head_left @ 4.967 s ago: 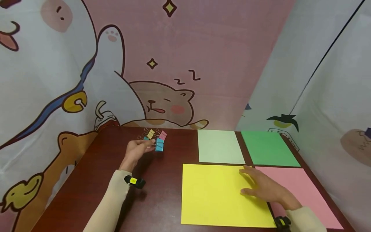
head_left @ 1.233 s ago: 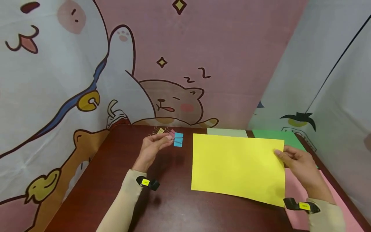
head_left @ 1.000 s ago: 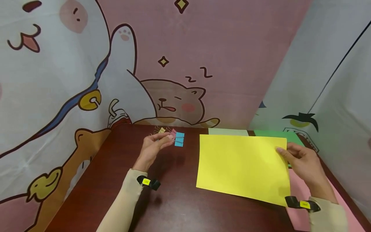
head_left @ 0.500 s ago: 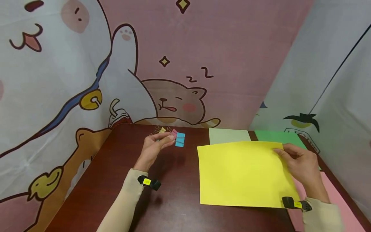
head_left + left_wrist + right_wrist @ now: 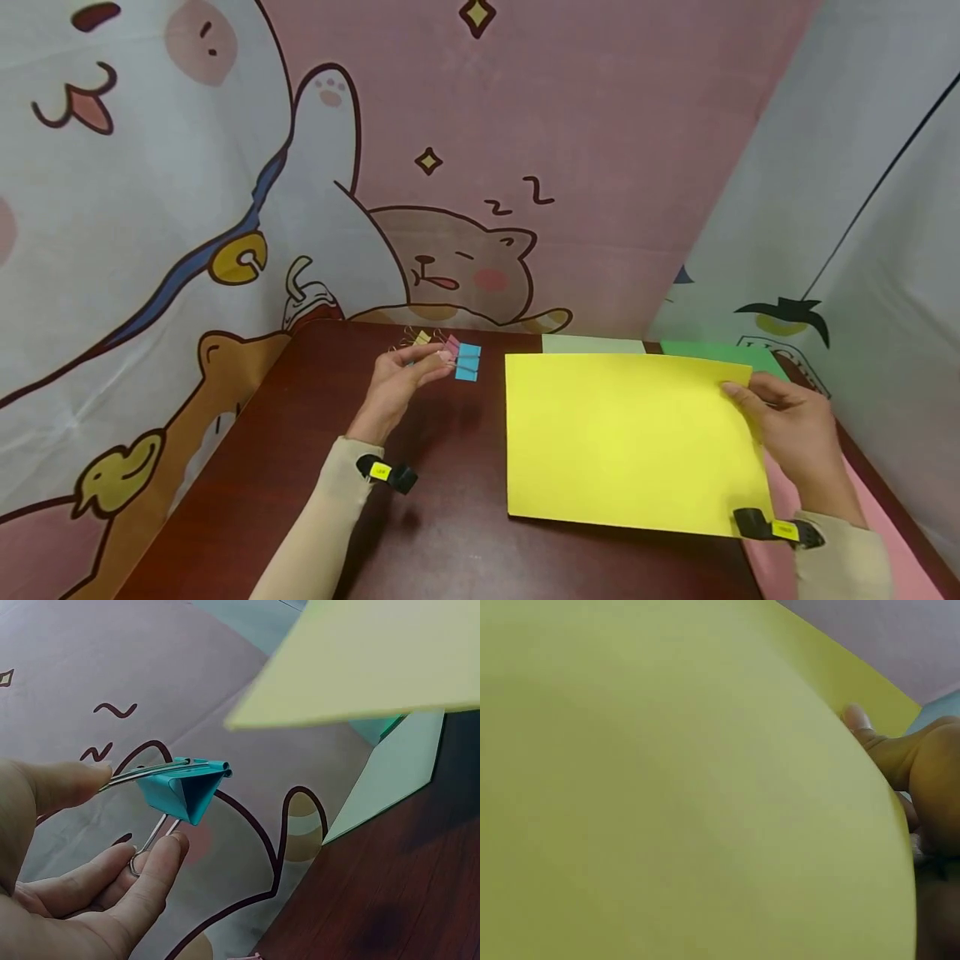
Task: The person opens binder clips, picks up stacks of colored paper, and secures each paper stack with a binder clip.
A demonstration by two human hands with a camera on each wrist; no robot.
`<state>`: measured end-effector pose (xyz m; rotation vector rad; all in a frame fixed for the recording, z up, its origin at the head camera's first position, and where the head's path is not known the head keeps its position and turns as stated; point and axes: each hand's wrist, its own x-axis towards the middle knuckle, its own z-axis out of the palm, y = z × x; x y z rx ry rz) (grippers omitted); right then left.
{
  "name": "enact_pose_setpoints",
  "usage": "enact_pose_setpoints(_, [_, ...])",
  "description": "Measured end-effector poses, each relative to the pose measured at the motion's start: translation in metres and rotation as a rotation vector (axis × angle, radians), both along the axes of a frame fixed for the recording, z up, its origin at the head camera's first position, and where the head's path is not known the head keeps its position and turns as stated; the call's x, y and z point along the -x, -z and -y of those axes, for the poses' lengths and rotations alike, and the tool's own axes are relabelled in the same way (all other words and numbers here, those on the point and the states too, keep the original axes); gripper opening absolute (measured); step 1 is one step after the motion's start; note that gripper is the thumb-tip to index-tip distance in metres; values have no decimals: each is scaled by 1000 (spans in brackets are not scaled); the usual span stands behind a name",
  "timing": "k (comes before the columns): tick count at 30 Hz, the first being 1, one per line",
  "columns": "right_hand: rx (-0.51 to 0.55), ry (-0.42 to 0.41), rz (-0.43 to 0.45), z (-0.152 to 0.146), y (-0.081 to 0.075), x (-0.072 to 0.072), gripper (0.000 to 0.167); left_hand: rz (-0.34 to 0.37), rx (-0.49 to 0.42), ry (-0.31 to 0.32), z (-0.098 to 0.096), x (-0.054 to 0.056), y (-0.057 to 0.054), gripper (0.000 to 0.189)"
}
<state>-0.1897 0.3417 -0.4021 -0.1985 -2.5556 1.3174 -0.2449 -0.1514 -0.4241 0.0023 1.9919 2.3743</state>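
Observation:
My left hand [image 5: 397, 383] pinches a blue binder clip [image 5: 468, 363] by its wire handles, above the table. In the left wrist view the thumb lies on one handle and fingers on the other, and the clip [image 5: 187, 791] has its mouth closed. My right hand [image 5: 795, 425] holds a sheet of yellow paper [image 5: 630, 442] by its right edge, thumb on the near face. The paper is raised and tilted, its left edge a little right of the clip and apart from it. In the right wrist view the yellow sheet [image 5: 690, 795] covers most of the picture.
Behind the left hand lie a yellow binder clip [image 5: 422, 337] and a pink one [image 5: 452, 345]. Pale green paper [image 5: 592, 344], green paper [image 5: 727, 356] and pink paper [image 5: 862, 517] lie on the dark red table [image 5: 450, 542], partly covered. A printed cloth [image 5: 600, 167] hangs behind.
Since the oldest frame, the right hand has lifted the yellow paper off the table. Over the last second the sheet dips and rises again. The left hand keeps the blue clip almost still.

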Motion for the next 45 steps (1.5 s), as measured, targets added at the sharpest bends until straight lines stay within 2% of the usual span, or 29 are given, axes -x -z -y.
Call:
enact_pose_setpoints(6, [154, 22, -34, -4, -1, 4, 22, -19, -14, 16, -2, -2, 2, 46])
enact_pose_setpoints(13, [217, 80, -38, -5, -2, 10, 20, -36, -77, 43, -5, -3, 1, 44])
enact_pose_setpoints(20, [318, 76, -84, 1, -3, 14, 15, -16, -98, 42, -10, -4, -1, 49])
enact_pose_setpoints(24, [277, 88, -83, 4, -3, 17, 17, -25, -81, 33, -13, -6, -2, 49])
enact_pose_setpoints(28, [229, 101, -44, 5, -1, 18, 22, -43, -47, 32, -16, -8, -2, 43])
enact_pose_setpoints(34, [230, 114, -16, 6, -1, 21, 27, -53, -56, 20, -20, -11, -6, 36])
enact_pose_setpoints(45, [234, 100, -24, 9, -3, 18, 25, -46, 3, -31, -24, -14, -6, 28])
